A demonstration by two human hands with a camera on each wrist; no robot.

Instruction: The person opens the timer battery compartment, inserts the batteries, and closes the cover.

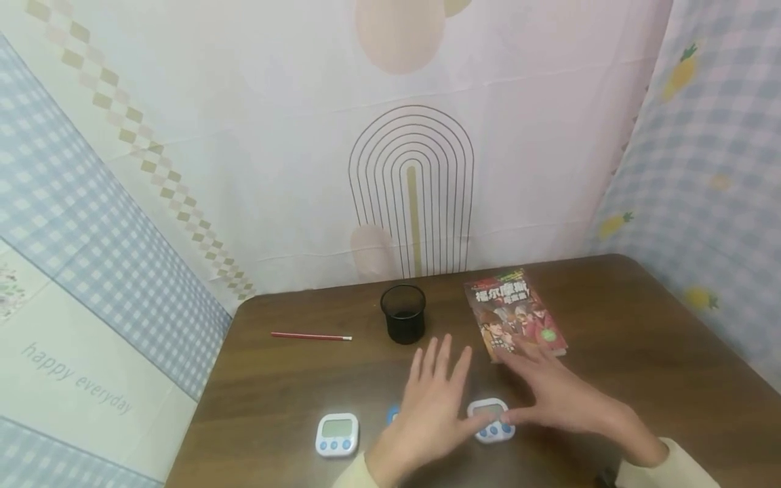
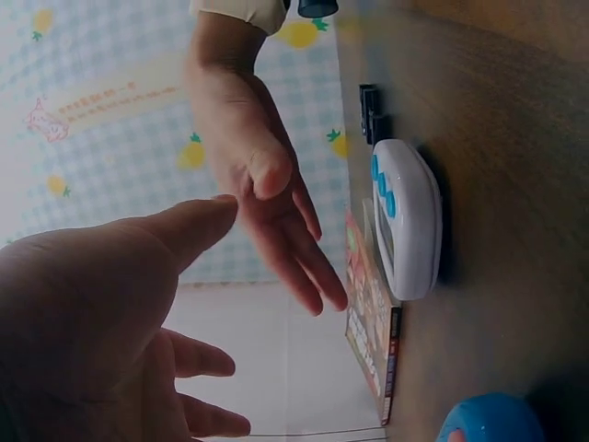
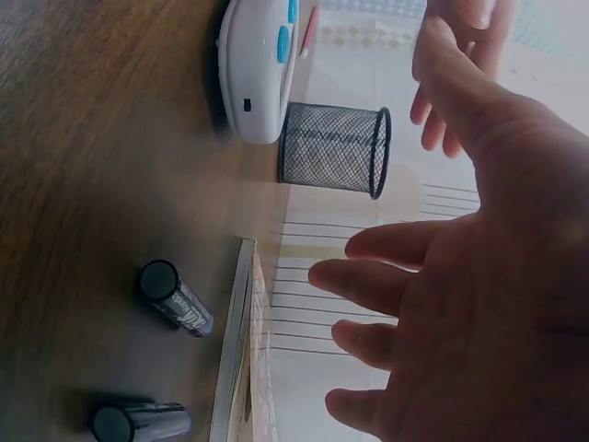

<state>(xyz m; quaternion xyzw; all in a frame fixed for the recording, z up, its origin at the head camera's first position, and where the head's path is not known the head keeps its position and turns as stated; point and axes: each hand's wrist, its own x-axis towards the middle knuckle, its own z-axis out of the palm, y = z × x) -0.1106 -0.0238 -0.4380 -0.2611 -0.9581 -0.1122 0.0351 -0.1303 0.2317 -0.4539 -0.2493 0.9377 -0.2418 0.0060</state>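
My left hand (image 1: pixel 430 403) hovers over the table, palm down with fingers spread, holding nothing. My right hand (image 1: pixel 558 393) is spread the same way, its fingertips overlapping the lower part of the comic-style book (image 1: pixel 509 312) in the head view. Between the two hands lies a white kitchen timer (image 1: pixel 490 421) with blue buttons; both thumbs overlap it in that view. A second white timer (image 1: pixel 337 435) lies to the left. Mostly hidden beneath my left hand is a blue object (image 2: pixel 495 422) with a rounded edge.
A black mesh pen cup (image 1: pixel 404 315) stands at the back, with a red pencil (image 1: pixel 311 336) lying to its left. Two small dark cylinders, one nearer (image 3: pixel 143 422) and one farther (image 3: pixel 177 296), lie near the book. Patterned cloths (image 1: pixel 274 169) hang around the wooden table (image 1: pixel 262 386).
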